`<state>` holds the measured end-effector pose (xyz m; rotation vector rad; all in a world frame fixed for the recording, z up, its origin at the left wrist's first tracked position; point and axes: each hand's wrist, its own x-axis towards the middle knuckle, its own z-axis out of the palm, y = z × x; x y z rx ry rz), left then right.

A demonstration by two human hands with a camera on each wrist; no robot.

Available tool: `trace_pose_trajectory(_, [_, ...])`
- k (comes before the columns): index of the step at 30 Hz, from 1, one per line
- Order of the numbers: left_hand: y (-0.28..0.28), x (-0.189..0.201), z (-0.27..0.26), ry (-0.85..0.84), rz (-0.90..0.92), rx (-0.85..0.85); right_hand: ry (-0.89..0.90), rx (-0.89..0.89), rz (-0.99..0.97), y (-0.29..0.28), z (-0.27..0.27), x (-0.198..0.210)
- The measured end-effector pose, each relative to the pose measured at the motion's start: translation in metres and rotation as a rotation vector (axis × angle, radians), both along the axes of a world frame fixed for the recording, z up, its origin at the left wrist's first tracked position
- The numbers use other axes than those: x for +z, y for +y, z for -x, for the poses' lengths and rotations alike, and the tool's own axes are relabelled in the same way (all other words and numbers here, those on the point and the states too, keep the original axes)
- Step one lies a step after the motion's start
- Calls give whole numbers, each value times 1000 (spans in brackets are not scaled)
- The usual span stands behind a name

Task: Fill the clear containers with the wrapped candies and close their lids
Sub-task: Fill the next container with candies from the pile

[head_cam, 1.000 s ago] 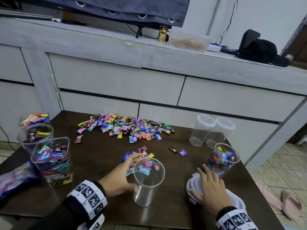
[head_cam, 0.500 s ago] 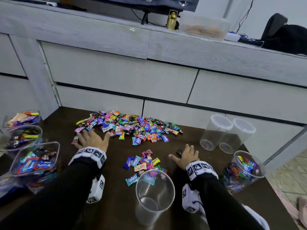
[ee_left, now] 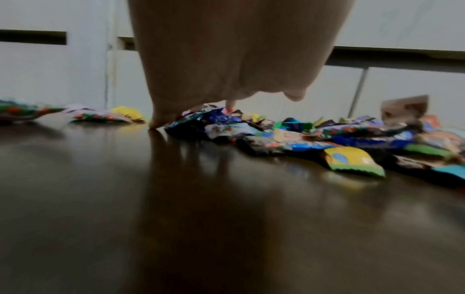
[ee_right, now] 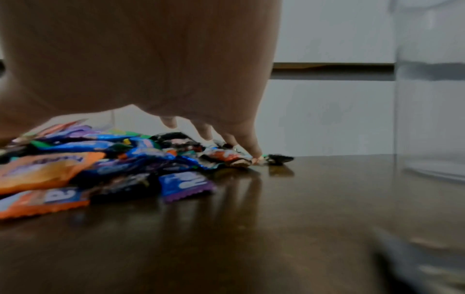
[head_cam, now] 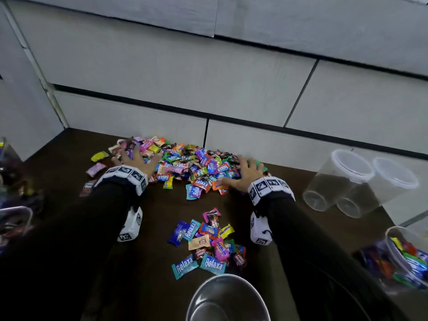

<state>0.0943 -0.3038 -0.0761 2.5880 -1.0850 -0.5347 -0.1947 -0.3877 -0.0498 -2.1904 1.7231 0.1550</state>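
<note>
A big heap of wrapped candies [head_cam: 192,167] lies at the back of the dark table [head_cam: 150,228]. My left hand [head_cam: 134,158] rests spread on the heap's left end, fingertips [ee_left: 230,105] down among wrappers. My right hand [head_cam: 247,171] lies spread on the heap's right end, its fingertips [ee_right: 254,151] touching candies [ee_right: 226,157]. Neither hand holds anything. A smaller cluster of candies [head_cam: 208,242] sits nearer me. An empty clear container [head_cam: 228,300] stands open at the bottom edge. At the right, another open container [head_cam: 403,258] holds candies.
Two empty lidded containers [head_cam: 340,179] [head_cam: 384,188] stand at the back right. Filled containers [head_cam: 14,218] crowd the left edge. A few stray candies [head_cam: 97,169] lie left of the heap. Grey drawer fronts [head_cam: 208,72] rise right behind the table.
Both hands reached forward from near the empty container onto the two ends of the big heap. The right hand left the white lids. The camera tilted down and closer.
</note>
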Motion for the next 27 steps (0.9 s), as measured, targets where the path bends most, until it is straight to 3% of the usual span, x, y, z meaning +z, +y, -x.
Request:
trace_pose_trajectory(7, [2,0,55,-129,-84,-297,23,188,22,15,-36,-8])
trace_pose_trajectory(12, [17,2,90,-169,-79,-406,111,304,122,41,-40,-5])
trace_pose_trajectory(17, [39,4,98,-288,-20,-513,4,302,8,56,-25,10])
trace_pose_trajectory(19, [44,7,95,-266,-3,-568,-44,315,-5,60,-15,15])
trace_pose_trajectory(24, [53,12,86,-10,52,-589,-194,273,24,66,4,19])
trace_pose_trajectory(27, [52,10,93,-3,55,-585,-287,170,22,69,2,16])
